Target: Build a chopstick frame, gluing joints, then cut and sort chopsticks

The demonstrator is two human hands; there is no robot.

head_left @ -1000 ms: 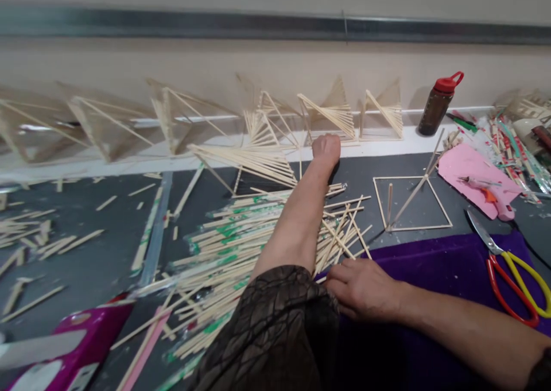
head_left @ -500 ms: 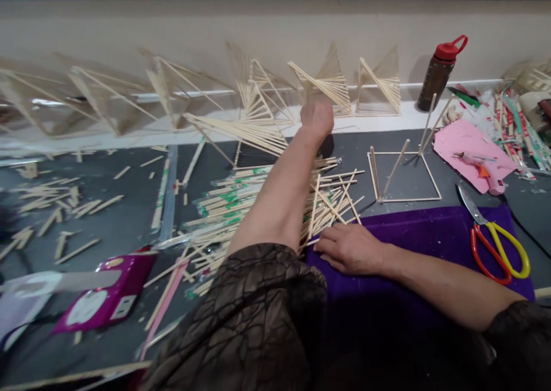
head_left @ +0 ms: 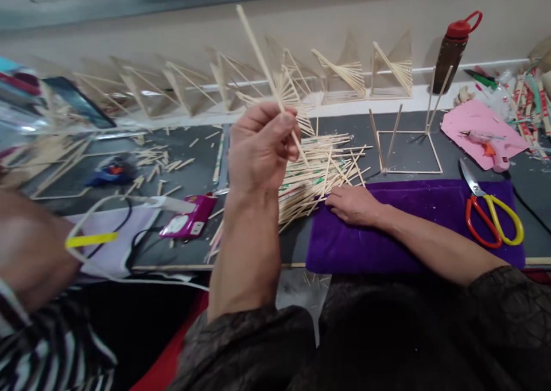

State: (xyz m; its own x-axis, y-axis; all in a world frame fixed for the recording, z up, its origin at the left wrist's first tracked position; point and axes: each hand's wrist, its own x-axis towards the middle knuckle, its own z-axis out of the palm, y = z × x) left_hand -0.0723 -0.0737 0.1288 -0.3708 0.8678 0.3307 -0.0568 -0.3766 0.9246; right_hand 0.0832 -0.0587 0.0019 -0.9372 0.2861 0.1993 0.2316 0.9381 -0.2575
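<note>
Raised in the middle of the view, my left hand (head_left: 262,150) is closed on a wooden chopstick (head_left: 259,52), which slants up to the left with its lower end poking out below the fingers. Behind and beneath it spreads a pile of chopsticks (head_left: 310,193), some in green-printed wrappers. My right hand (head_left: 355,205) lies with loose fingers on the folded purple cloth (head_left: 413,230), close to the pile's right end. Just past that hand stands a square stick frame (head_left: 413,173) with several upright sticks at its corners.
Scissors (head_left: 488,207) with red and yellow handles lie on the cloth. A glue gun (head_left: 486,144) rests on pink foam (head_left: 460,118). Behind are a red-capped bottle (head_left: 450,58) and several twisted stick structures (head_left: 391,72). At left, a co-worker's arm (head_left: 34,242) is near a magenta box (head_left: 188,217).
My left hand has come back from the rear of the table and up toward me, now showing a chopstick. The view has turned left, bringing in a co-worker. My right hand stays on the cloth.
</note>
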